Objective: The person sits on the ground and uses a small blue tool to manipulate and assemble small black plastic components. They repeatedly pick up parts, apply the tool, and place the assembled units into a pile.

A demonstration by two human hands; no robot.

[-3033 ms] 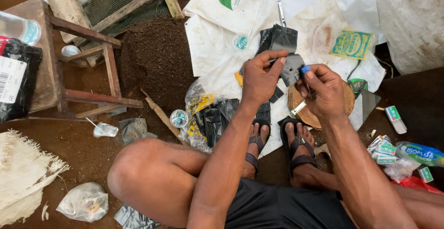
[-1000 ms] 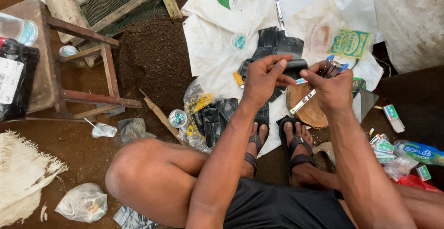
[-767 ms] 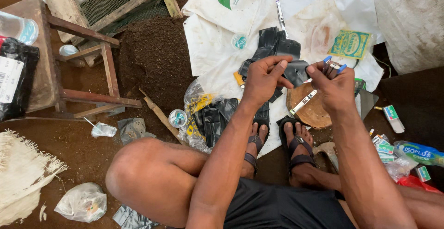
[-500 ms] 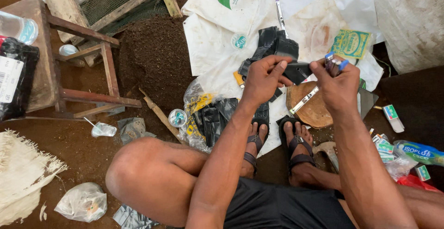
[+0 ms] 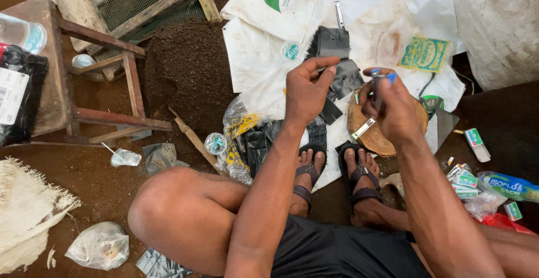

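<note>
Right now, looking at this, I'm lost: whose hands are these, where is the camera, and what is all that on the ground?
No machine here: the camera sits on a seated person's head, looking down past the knees and sandalled feet. The left hand pinches a dark rubber strip; the right hand grips a small tool with a blue tip. Below lie a round wooden block, white sacks, a heap of dark soil, a wooden stool and small boxes.

Matt black rubber strip [image 5: 337, 81], rough wooden disc [image 5: 377, 135], glossy white plastic sacking [image 5: 264, 59], worn wooden stool [image 5: 67, 81], crumbly dark soil [image 5: 185, 64]
</note>
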